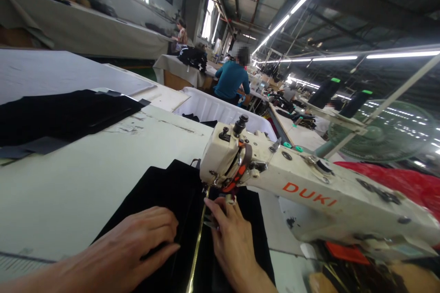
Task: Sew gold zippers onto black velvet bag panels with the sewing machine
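Black fabric [172, 197]: lying flat on the pale worktable [79, 183], running under the head of the sewing machine [309, 192] and reaching back toward the near edge of the table, between the two hands.
Left hand [134, 242]: resting palm down on the left part of the black fabric, fingers [161, 226] lying nearly straight and close together, pressing on the cloth rather than gripping it.
Right hand [233, 233]: lying on the fabric just right of the brass strip [196, 247], fingers stretching forward to the needle area; the fingertips are sitting right under the machine head, and whether they are pinching the cloth or only touching it I cannot tell.
Brass strip: running as a thin yellow line from the foot of the machine toward the near table edge, between the two hands.
Sewing machine: standing white and scuffed on the right, carrying orange lettering on its arm, its head hanging over the fabric.
Second dark pile [58, 114]: lying further back on the left of the table, well apart from both hands.
White bin [220, 110]: standing behind the table, holding some dark pieces.
Other worker [231, 80]: sitting in a teal top at a bench further back, facing away.
Fan [381, 130]: standing green at the right, behind the machine arm.
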`<act>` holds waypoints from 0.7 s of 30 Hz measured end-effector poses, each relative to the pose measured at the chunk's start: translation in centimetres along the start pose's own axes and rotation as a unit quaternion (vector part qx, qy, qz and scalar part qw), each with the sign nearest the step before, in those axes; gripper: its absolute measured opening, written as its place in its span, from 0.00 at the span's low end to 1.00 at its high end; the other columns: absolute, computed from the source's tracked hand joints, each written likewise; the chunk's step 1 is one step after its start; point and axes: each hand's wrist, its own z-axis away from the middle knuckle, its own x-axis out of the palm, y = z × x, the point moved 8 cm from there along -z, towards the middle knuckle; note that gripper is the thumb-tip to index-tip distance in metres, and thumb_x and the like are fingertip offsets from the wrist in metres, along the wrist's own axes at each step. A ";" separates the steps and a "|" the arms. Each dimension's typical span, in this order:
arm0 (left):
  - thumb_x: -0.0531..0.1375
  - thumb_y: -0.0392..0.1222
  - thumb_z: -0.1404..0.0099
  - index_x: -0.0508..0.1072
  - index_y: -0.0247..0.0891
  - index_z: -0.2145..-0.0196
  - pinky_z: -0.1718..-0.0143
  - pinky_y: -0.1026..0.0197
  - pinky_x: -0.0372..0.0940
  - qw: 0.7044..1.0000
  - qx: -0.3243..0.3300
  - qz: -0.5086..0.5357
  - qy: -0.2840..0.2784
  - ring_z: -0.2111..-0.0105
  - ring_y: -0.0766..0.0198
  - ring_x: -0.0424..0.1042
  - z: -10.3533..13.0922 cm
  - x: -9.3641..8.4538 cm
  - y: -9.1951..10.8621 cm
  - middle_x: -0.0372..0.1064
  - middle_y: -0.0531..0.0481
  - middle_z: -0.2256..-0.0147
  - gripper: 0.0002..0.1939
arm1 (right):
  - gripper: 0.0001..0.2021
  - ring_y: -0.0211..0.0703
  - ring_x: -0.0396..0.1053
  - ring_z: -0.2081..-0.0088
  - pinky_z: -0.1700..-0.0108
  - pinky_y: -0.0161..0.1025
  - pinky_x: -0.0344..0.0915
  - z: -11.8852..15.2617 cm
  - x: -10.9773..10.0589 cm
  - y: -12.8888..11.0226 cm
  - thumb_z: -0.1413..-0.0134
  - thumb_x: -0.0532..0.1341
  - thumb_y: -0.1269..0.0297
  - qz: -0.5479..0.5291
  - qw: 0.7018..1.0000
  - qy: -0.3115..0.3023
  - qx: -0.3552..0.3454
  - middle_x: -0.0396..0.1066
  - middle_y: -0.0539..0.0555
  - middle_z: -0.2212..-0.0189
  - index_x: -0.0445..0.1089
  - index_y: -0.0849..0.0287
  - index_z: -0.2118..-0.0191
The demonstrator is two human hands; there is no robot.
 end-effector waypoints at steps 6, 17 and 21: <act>0.64 0.46 0.33 0.76 0.47 0.45 0.45 0.56 0.70 0.998 0.024 -0.040 -0.040 0.49 0.52 0.76 -1.2 0.9 1.1 0.77 0.51 0.48 0.19 | 0.25 0.45 0.72 0.51 0.52 0.39 0.72 -0.8 0.1 0.3 0.48 0.57 0.83 -0.100 0.995 -0.011 0.025 0.73 0.51 0.53 0.78 0.44 0.55; 0.63 0.41 0.30 0.75 0.42 0.43 0.45 0.52 0.69 0.996 0.033 -0.060 -0.053 0.49 0.52 0.75 -2.6 1.5 1.0 0.75 0.45 0.47 0.18 | 0.11 0.53 0.75 0.53 0.53 0.47 0.74 -1.3 -0.8 2.7 0.34 0.58 0.62 -0.081 0.992 0.028 0.098 0.73 0.59 0.52 0.76 0.54 0.51; 0.64 0.42 0.32 0.70 0.43 0.38 0.38 0.45 0.63 0.993 0.058 -0.093 -0.052 0.44 0.50 0.72 -2.1 2.1 1.2 0.73 0.44 0.44 0.26 | 0.15 0.53 0.75 0.51 0.54 0.47 0.75 -1.7 0.0 2.1 0.30 0.55 0.62 -0.011 0.998 0.043 0.055 0.73 0.60 0.49 0.71 0.53 0.43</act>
